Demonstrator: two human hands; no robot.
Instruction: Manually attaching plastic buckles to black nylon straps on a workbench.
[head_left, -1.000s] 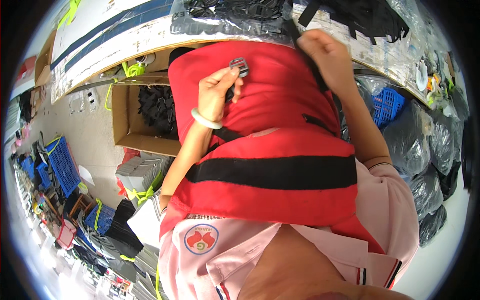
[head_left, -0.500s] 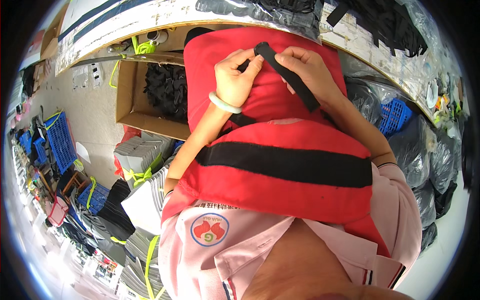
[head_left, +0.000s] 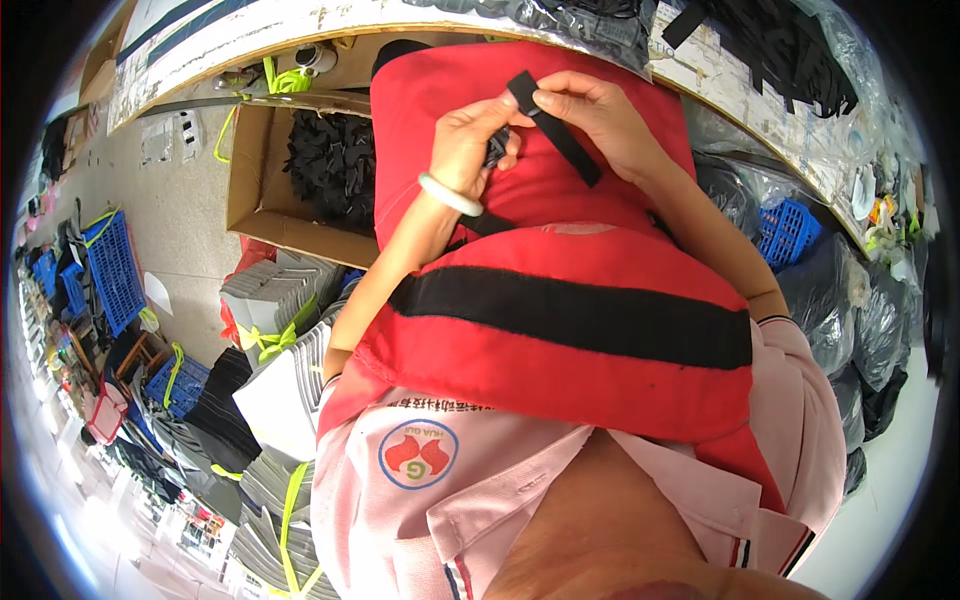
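Above the red apron (head_left: 560,395) and the red cloth (head_left: 420,110) over my lap, a short black webbing strap (head_left: 570,152) is held between both hands. My left hand (head_left: 465,150) is closed, thumb and finger pinching near the strap's upper end. Under its curled fingers sits another small dark piece (head_left: 495,148), whose kind I cannot make out. My right hand (head_left: 608,125) is closed too, thumb and forefinger gripping the strap beside a small dark fitting just below its folded top. The strap's free end hangs slanting down to the right.
At left, a cardboard box (head_left: 295,232) holds many black strap pieces (head_left: 335,170). The worktable edge (head_left: 380,22) runs beyond my lap, with a pile of black straps (head_left: 765,50) on it. Grey stacks (head_left: 270,295) tied in yellow-green stand at left. Plastic bags (head_left: 815,300) and a blue basket (head_left: 788,232) are right.
The strap's top now stands up above the left fingers, and its free end has swung up and left. The right hand has moved closer to the left, along the strap.
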